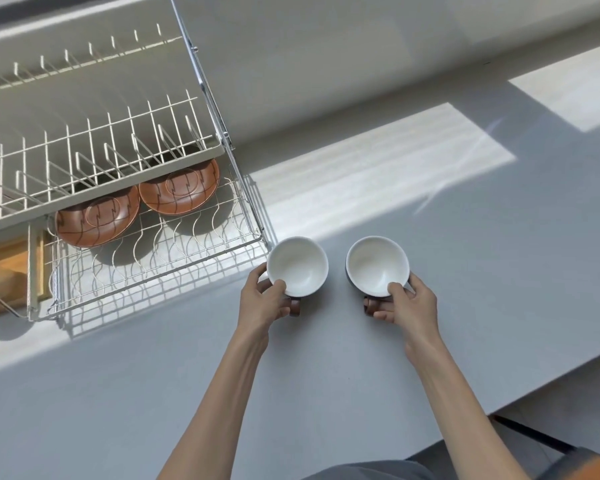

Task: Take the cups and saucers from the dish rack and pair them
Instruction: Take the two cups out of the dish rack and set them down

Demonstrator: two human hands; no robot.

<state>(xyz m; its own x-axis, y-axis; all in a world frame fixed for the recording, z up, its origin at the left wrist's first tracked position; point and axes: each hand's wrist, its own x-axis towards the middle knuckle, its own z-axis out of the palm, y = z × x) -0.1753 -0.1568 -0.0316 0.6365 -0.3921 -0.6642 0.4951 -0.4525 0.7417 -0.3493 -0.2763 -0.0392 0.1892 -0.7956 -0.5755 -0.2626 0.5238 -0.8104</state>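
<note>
Presently catalogued, left to right:

- Two-tier white wire dish rack (160, 258): stands on the pale grey countertop (326, 393) at far left. Upper tier bare of crockery; a wooden board (7, 271) sits at the lower left corner.
- Left brown glazed ceramic saucer (96, 220): lies nearly flat on the lower wire shelf, partly under the upper tier. Judged stiff, brittle, smooth-glazed and light; best taken by the near rim, thumb on top and fingers beneath, then slid out low to clear the tier above.
- Right brown glazed ceramic saucer (181, 190): just beside the first, their rims appearing to overlap slightly, further under the upper tier. Same handling; lifting one may nudge the other.
- Left hand (264, 299): closed on the left white-lined ceramic cup (298, 266), thumb over the near rim, fingers curled about the brown handle below.
- Left cup: upright, out of the rack, just beside its front right corner. Whether it rests on the counter or is held just above cannot be told. Judged rigid, chip-prone, moderately weighty; the handle is the sure hold.
- Right white-lined ceramic cup (377, 265): upright, near the first, not touching. Dark outer wall, brown handle toward the person.
- Right hand (409, 303): clamped on the right cup, thumb on the rim, fingers around the handle.
</note>
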